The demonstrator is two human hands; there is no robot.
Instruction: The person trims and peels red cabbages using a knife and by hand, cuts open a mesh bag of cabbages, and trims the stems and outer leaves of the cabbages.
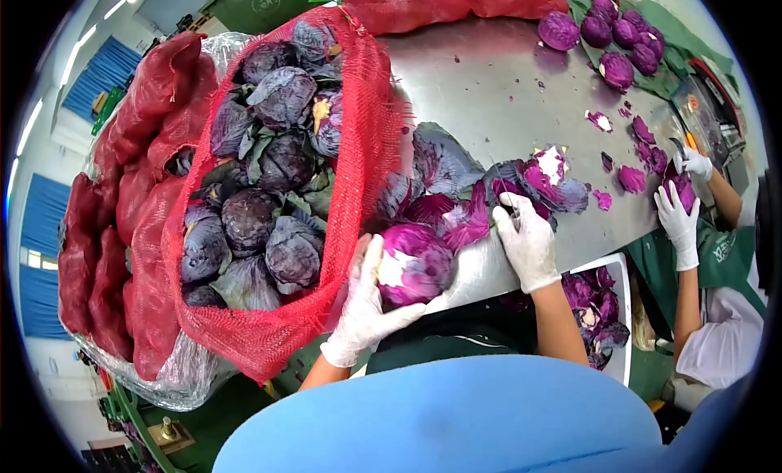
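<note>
Head view: left hand (362, 306) in white glove, low at counter's near edge, palm turned in, fingers spread and curved round a round, glossy purple cabbage (419, 265), gripping it from left and below. Right hand (528, 241), also white-gloved, reaches forward over the edge, fingers half bent, tips by the leaves; cannot tell if they pinch anything.

Around: bare metal counter (497, 90); dull purple-grey loose outer leaves (444, 159) heaped just beyond the cabbage, crowding the space ahead of both hands. Open red mesh sack (366, 147) full of unpeeled dark cabbages (281, 164) blocks the left side. More filled red sacks (155, 172) behind it. White plastic bin (624, 310) with purple pieces, below counter, right. Co-worker's gloved hands (678, 221) far right, on another cabbage. Peeled purple cabbages (559, 31) at far right end.

Cabbage sits within left fingers, pale patch facing left; right fingers apart from it, up and to the right.
</note>
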